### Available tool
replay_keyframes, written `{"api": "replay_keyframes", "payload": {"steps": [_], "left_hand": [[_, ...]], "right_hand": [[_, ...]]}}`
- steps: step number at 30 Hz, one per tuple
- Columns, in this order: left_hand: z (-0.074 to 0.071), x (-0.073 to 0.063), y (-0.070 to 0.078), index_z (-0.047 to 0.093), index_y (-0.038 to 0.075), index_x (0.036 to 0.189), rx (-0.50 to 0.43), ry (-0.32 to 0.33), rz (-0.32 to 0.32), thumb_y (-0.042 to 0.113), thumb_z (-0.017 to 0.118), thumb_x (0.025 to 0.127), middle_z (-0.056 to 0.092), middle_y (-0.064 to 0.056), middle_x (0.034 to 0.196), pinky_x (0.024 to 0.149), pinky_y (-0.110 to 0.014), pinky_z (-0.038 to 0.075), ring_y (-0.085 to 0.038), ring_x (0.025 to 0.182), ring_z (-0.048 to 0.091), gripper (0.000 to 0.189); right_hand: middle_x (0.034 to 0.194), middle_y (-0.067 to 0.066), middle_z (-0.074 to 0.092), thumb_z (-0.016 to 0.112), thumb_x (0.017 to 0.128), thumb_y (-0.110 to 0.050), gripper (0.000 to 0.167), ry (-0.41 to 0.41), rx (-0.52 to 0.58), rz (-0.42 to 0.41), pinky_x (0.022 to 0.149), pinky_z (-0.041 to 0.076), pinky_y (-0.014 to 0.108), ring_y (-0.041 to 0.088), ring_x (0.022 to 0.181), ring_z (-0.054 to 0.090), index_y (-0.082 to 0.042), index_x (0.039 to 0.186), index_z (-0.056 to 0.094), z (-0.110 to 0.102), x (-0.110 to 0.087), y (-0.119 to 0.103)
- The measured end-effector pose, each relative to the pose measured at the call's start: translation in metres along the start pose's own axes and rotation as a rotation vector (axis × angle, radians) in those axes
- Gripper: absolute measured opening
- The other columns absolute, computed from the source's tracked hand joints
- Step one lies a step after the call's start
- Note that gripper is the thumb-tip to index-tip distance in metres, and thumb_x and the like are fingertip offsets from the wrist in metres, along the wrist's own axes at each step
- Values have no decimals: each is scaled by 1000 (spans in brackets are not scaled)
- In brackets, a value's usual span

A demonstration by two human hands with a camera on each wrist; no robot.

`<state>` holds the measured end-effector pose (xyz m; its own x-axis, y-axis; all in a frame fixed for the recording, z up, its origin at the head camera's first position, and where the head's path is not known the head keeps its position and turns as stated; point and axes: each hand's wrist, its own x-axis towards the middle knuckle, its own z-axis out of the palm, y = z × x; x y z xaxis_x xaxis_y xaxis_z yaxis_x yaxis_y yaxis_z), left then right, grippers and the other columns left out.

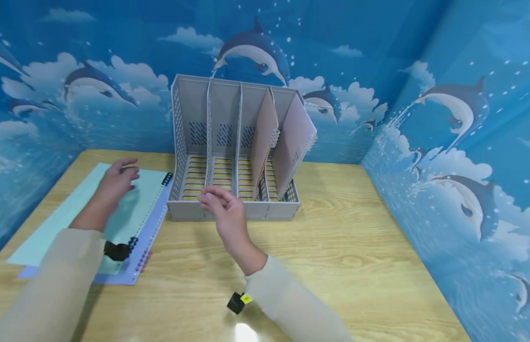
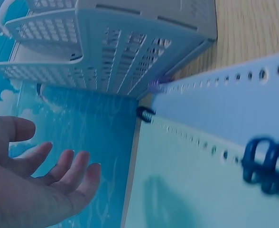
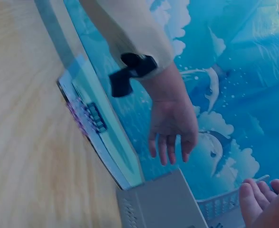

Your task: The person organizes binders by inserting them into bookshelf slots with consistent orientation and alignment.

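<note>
My left hand (image 1: 116,183) hovers above a green ring-bound notebook (image 1: 151,190), its fingers loosely bent around nothing. In the left wrist view that hand (image 2: 49,175) is spread apart from the notebook. Under the green one lies a lavender notebook (image 1: 130,275), its edge showing on the right. My right hand (image 1: 228,216) is in front of the grey file organizer (image 1: 232,211), fingers bent loosely and holding nothing. Two notebooks stand in the organizer: a brownish one (image 1: 264,137) in the third slot and a pale pink one (image 1: 294,142) in the rightmost.
The organizer's two left slots, with slatted floors, hold no notebooks. Wood-grain table (image 1: 342,256) extends to the right and front. A blue dolphin-print curtain (image 1: 440,142) borders the table at the back and sides.
</note>
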<state>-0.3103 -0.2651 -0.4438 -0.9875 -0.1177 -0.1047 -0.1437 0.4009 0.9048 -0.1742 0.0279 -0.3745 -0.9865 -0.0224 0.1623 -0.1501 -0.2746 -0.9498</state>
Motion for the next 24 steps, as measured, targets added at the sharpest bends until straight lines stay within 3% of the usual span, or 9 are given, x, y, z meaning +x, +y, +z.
{"api": "replay_keyframes", "payload": {"steps": [5,10,19,24], "left_hand": [[-13,-35,34,17,18,157,40,-79,-37,50,38,101,29,-24,153,103,-57,41,-40,137,33,68],[-25,-55,53,5,6,156,50,-187,-37,45,33,103,23,-31,153,106,-62,34,-48,138,26,72],[-48,-60,52,-5,0,154,97,-325,-45,42,27,105,6,-34,155,110,-65,23,-52,140,13,72],[-58,-65,44,-2,-1,153,181,-289,-83,54,30,101,6,-38,153,106,-71,23,-57,137,12,83]], "right_hand": [[116,18,68,61,94,-3,27,-60,2,94,87,56,30,30,102,68,8,118,62,9,-7,9],[121,19,65,58,95,-5,30,-95,24,170,89,55,29,28,106,67,8,123,59,16,-12,13],[124,22,62,59,95,-5,35,-100,20,255,91,54,29,36,112,62,9,127,55,20,-13,26],[122,25,62,57,95,-3,35,-108,43,326,93,54,33,39,112,61,11,126,55,26,-11,32]]}}
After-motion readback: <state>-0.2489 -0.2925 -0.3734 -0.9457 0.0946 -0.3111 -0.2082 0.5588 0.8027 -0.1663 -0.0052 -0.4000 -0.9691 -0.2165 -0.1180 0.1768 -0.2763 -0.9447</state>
